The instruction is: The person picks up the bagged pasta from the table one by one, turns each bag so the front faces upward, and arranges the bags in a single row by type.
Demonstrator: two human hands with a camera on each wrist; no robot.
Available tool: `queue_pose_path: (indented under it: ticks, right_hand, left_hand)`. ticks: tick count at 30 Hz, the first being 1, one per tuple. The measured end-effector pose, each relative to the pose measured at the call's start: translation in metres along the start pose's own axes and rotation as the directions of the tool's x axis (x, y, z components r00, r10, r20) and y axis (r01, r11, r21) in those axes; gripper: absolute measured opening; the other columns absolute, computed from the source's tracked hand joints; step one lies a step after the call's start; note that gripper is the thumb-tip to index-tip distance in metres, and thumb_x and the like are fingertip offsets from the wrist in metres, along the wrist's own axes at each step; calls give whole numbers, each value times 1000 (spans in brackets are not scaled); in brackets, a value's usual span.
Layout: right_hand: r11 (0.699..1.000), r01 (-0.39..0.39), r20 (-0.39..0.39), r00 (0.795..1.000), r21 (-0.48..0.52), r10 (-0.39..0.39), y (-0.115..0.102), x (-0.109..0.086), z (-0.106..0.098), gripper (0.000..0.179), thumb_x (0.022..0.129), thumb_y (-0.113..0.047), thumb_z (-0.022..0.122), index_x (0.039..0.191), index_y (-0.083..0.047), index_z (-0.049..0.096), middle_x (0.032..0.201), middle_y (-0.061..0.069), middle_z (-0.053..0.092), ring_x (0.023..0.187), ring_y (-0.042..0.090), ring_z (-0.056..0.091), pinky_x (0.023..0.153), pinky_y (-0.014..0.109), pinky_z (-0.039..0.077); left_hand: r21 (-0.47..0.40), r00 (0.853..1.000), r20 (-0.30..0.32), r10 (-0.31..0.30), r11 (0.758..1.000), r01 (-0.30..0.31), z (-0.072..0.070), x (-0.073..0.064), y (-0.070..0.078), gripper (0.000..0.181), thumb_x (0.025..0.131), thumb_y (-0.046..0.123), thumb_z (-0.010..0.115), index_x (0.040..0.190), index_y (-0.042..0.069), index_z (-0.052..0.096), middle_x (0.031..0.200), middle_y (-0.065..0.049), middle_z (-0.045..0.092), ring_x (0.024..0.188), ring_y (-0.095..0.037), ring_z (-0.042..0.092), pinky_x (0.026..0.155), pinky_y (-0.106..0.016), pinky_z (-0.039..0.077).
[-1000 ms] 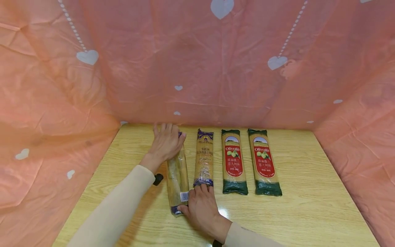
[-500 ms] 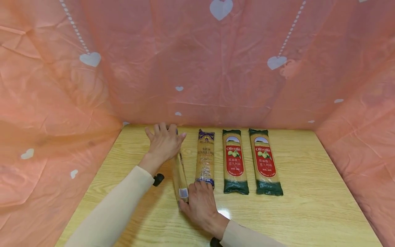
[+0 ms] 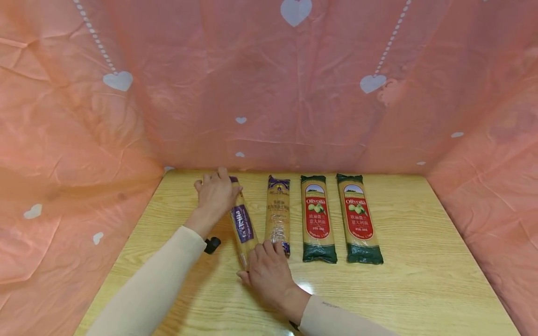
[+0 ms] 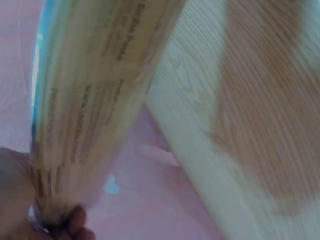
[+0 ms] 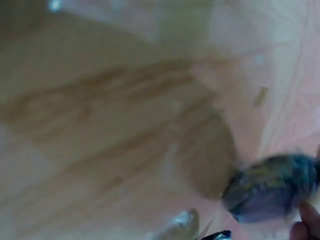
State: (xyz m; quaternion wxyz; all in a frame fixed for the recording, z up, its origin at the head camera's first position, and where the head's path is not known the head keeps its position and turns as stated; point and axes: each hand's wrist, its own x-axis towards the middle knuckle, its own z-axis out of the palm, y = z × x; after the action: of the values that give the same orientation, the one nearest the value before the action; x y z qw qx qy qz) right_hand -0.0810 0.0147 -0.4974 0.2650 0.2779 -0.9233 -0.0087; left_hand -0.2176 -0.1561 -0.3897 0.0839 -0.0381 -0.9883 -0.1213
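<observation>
A packet of spaghetti (image 3: pixel 243 224) with a purple label slants at the left of the row, its far end overlapped by my left hand (image 3: pixel 216 193). That hand grips the end, and in the left wrist view its fingertips (image 4: pixel 77 222) curl round the gathered wrapper of the printed packet (image 4: pixel 95 100). My right hand (image 3: pixel 271 277) holds the near end between thumb and fingers. In the blurred right wrist view the packet's dark end (image 5: pixel 270 187) lies beside the fingertips (image 5: pixel 307 222). Right of it lies a second purple-ended spaghetti packet (image 3: pixel 278 210), its near end partly behind my right fingers.
Two green-ended spaghetti packets with red labels, one nearer (image 3: pixel 318 219) and one farther right (image 3: pixel 359 219), lie side by side on the wooden table (image 3: pixel 420 261). A pink curtain (image 3: pixel 269 93) with white hearts encloses the back and sides.
The left packet has been turned over between both hands, from its barcode side through its edge to the purple label side. The near end and my right hand have shifted slightly away from me.
</observation>
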Motion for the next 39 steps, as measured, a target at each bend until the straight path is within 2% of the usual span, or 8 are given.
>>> queue_pose_path:
  ticks: [3,8,16,18,23,27,34,39]
  right_hand:
    - [999,-12,-10,1000,47,13,7,-1,-2,56,96,-67,63,79,-15,55,77,0,52,81,22,50,76,38,39]
    - [990,-131,6,991,54,131,21,1,1,59,92,-69,65,79,-12,59,78,3,53,81,24,51,75,39,39]
    - [960,-227,257,949,163,180,17,6,2,66,95,-71,61,88,-6,70,83,3,54,87,23,47,75,37,34]
    - [940,-265,287,937,214,199,15,8,1,63,96,-67,64,91,-5,71,86,4,58,91,24,49,77,38,35]
    - [874,-354,311,916,333,252,9,12,0,56,93,-58,73,94,-3,70,89,8,64,94,26,52,83,41,39]
    - [832,-392,356,899,394,255,5,17,-1,52,95,-55,74,94,-3,71,87,6,63,89,23,50,82,40,38]
    - [840,-373,361,904,395,231,6,44,0,49,99,-55,70,82,-10,65,82,3,61,83,22,49,77,38,37]
    - [839,-385,410,885,383,219,9,71,7,51,100,-57,68,72,-15,59,81,2,60,80,22,47,75,38,34]
  left_hand:
    - [-115,999,27,38,993,-35,1,2,-5,52,106,42,65,128,-1,45,113,-26,65,113,-46,52,108,-68,35]
    - [-250,991,76,110,964,-88,-3,4,-10,53,107,38,63,140,3,41,129,-26,61,127,-46,49,116,-67,30]
    - [-424,978,108,178,898,-116,-6,-1,-12,58,108,36,61,150,6,34,151,-25,47,144,-43,37,123,-63,26]
    - [-399,978,90,189,906,-139,-6,-2,-11,64,108,39,61,156,6,34,157,-24,44,147,-43,35,124,-63,24]
    - [-187,975,21,223,958,-216,-4,-5,-11,71,108,48,57,160,5,38,158,-23,46,142,-46,39,121,-68,24]
    - [-101,974,16,226,969,-223,-1,-3,-13,67,110,48,51,157,2,40,151,-24,48,135,-45,40,119,-69,23]
    - [-29,984,56,171,985,-170,-1,23,-15,62,113,45,43,154,-1,42,154,-30,43,137,-49,38,115,-73,27]
    - [-8,980,153,127,992,-127,3,51,-18,62,114,44,39,159,1,38,159,-29,40,148,-50,30,119,-76,22]
